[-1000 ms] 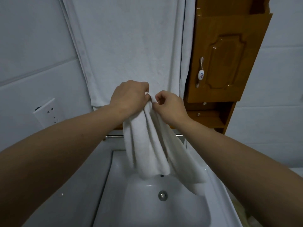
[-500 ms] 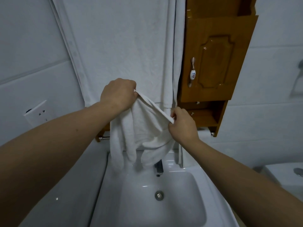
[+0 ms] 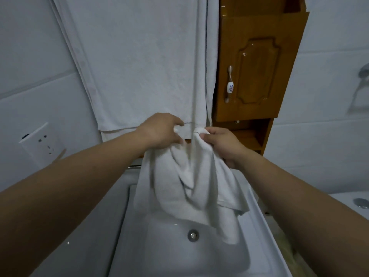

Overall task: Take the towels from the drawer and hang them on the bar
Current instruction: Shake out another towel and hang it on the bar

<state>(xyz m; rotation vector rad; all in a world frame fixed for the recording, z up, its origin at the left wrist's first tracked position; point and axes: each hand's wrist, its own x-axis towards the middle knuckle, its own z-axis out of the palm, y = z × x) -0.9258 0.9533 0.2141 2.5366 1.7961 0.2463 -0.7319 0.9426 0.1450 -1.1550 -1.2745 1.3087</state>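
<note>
A small white towel point(image 3: 185, 188) hangs bunched between my two hands above the sink. My left hand point(image 3: 159, 132) grips its upper left edge. My right hand point(image 3: 221, 142) pinches the upper right corner, close beside the left. A large white towel point(image 3: 139, 62) hangs flat on the wall behind them; its top and the bar that holds it are out of frame. A short stretch of a chrome rail point(image 3: 134, 166) shows below my left wrist, mostly hidden by the small towel.
A white sink point(image 3: 139, 246) with a metal drain point(image 3: 192, 235) lies below my arms. A wooden wall cabinet point(image 3: 257, 66) with a handle point(image 3: 229, 84) hangs on the right. A wall socket point(image 3: 40, 142) sits at left, a towel ring point(image 3: 359, 90) at far right.
My hands had spread the small towel apart half a second ago; now they have come close together again, and the towel hangs lower over the sink.
</note>
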